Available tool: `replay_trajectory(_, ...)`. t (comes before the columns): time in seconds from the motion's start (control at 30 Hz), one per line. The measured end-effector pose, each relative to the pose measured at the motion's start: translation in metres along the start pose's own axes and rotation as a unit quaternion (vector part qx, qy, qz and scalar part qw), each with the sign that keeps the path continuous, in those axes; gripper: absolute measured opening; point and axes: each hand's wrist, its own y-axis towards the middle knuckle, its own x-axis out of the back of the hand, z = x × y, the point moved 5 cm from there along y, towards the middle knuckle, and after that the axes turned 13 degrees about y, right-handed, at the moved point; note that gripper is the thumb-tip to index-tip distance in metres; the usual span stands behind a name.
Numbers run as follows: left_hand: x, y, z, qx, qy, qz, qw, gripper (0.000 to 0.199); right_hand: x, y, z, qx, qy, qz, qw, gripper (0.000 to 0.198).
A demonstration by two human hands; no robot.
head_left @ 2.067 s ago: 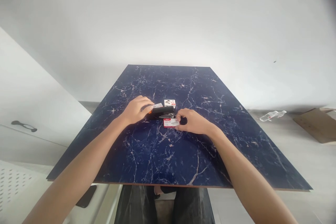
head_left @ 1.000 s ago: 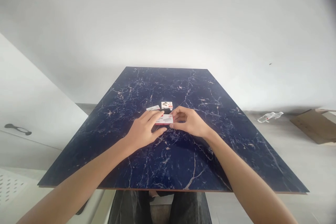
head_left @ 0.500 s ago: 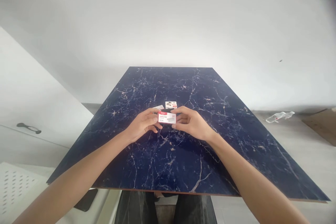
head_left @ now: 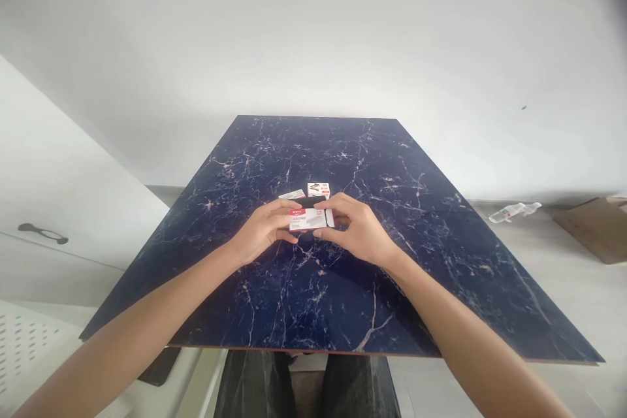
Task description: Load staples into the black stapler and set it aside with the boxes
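A small white and red staple box (head_left: 307, 220), printed with a grey strip of staples, is held between my two hands just above the table. My left hand (head_left: 262, 228) grips its left end, thumb below and fingers above. On its right end, my right hand (head_left: 357, 228) has fingertips and thumb closed around it; a white flap seems to stick out there. Right behind the box is a black object (head_left: 313, 200), mostly covered, whose kind I cannot make out. A white box with a dark picture (head_left: 319, 189) and a flat white packet (head_left: 292, 194) lie farther back.
The dark blue marbled table (head_left: 313, 300) reaches from my lap to the white wall. A white cabinet with a dark handle (head_left: 43, 233) stands at left. On the floor at right lie a clear plastic bottle (head_left: 514, 212) and a cardboard box (head_left: 595, 228).
The staple box has turned slightly and its right end now shows a flap by my right fingers. More of the black object shows behind it. The view has tilted a little.
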Motion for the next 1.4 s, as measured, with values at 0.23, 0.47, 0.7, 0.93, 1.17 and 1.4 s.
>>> replay_trajectory(0.23,0.015,0.001,-0.005,-0.018,0.048,-0.09,0.995,0.024,0.009,0.002,-0.007,-0.043,0.143,-0.06,0.987,0.029)
replay_trajectory(0.47,0.015,-0.009,-0.02,-0.163,0.242,-0.138,0.946,0.025,0.007,0.002,-0.02,-0.088,0.099,-0.091,0.987,0.023)
replay_trajectory(0.7,-0.013,-0.035,-0.044,-0.397,0.35,-0.195,0.826,0.029,-0.004,-0.005,-0.004,-0.109,0.086,-0.08,0.987,0.032)
replay_trajectory(0.93,0.001,-0.031,-0.041,-0.3,0.261,-0.182,0.899,0.022,0.0,-0.005,-0.004,-0.111,0.032,-0.071,0.991,0.022)
replay_trajectory(1.17,-0.005,-0.028,-0.039,-0.252,0.263,-0.159,0.918,0.02,-0.002,-0.006,-0.005,-0.09,-0.036,-0.1,0.99,0.009)
replay_trajectory(1.4,-0.006,-0.027,-0.036,-0.245,0.264,-0.176,0.916,0.021,0.004,-0.006,0.008,-0.045,-0.111,-0.127,0.985,0.009)
